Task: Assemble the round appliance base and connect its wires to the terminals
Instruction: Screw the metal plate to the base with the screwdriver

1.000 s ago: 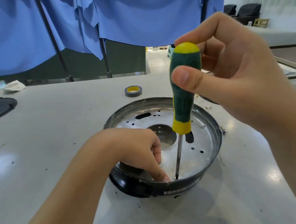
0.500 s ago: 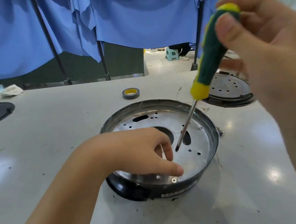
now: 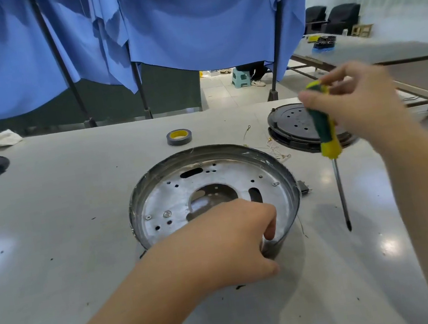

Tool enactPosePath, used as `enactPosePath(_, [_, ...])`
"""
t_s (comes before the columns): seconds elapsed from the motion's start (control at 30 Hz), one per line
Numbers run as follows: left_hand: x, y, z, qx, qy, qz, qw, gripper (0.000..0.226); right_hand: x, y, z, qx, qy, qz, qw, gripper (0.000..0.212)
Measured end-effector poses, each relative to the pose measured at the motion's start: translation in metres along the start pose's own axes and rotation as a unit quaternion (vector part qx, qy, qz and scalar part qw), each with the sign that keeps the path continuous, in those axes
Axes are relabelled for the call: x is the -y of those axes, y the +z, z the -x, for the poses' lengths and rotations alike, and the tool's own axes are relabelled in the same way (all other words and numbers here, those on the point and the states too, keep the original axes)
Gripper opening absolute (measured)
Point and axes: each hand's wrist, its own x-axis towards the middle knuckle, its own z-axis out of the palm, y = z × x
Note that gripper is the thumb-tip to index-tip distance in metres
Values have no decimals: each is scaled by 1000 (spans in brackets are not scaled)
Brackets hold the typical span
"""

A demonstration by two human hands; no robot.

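The round appliance base [image 3: 211, 190] is set mid-table [image 3: 62, 212]; its near rim is gripped by the left hand [image 3: 228, 245], fingers curled inside the rim. A screwdriver [image 3: 328, 144] is held upright in the right hand's [image 3: 356, 101] grip, beside the base on its right, tip close to the table. Loose wires [image 3: 275, 150], a tape roll [image 3: 179, 137] and a black cover [image 3: 296, 128] are seen behind.

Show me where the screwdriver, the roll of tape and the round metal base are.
screwdriver [image 3: 323, 129]: head view, on the green handle.
roll of tape [image 3: 179, 140]: head view, on its grey outer wall.
round metal base [image 3: 206, 152]: head view, on its far rim.
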Motion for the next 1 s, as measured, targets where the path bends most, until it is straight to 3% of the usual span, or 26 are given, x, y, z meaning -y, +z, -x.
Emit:
enactPosePath(0.17, [-4, 4, -2, -15, 5, -25, 1000, 13, -46, 25, -8, 87, 114, 145, 979, 36])
enactPosePath(0.57, [-4, 2, -1, -8, -1, -71, 997, 19, -87, 40, -7, 175, 209, 287, 919, 41])
enactPosePath(0.83, [3, -8, 2, -33, 19, -38, 999, 27, -72, 39, -9, 249, 107, 290, 918, 51])
enactPosePath(1.0, [11, -30, 12, -96, 21, -22, 995, 19, -51, 45, -4, 282, 11, 239, 929, 28])
